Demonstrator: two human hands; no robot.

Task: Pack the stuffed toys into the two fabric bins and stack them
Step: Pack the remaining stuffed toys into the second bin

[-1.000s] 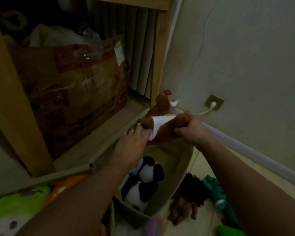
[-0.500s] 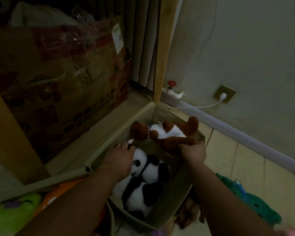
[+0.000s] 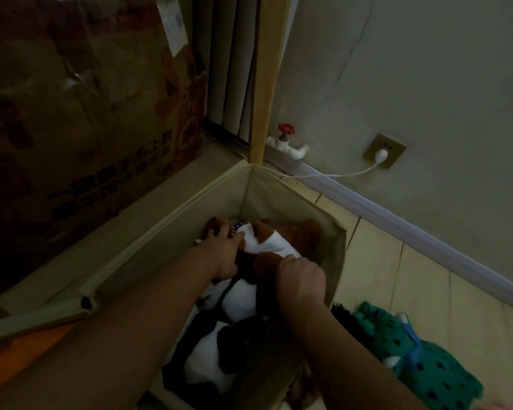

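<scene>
A beige fabric bin [image 3: 172,220] stands open in the room's corner. Inside it lies a brown teddy bear in a white shirt [image 3: 274,241], at the far end, on top of a black-and-white panda toy [image 3: 237,303]. My left hand [image 3: 219,255] presses on the bear's head end, fingers spread over it. My right hand [image 3: 301,281] is closed around the bear's lower body. A second bin's rim [image 3: 33,316] shows at lower left, with an orange toy [image 3: 18,356] in it.
A green dotted toy [image 3: 421,359] and a dark furry toy [image 3: 342,312] lie on the tiled floor right of the bin. A large cardboard box [image 3: 86,113] sits on the shelf at left. A wall socket [image 3: 384,150], cable and red valve [image 3: 286,130] are behind.
The brown bear went from held above the bin's rim down into the bin onto the panda. Both hands followed it down and now push on it.
</scene>
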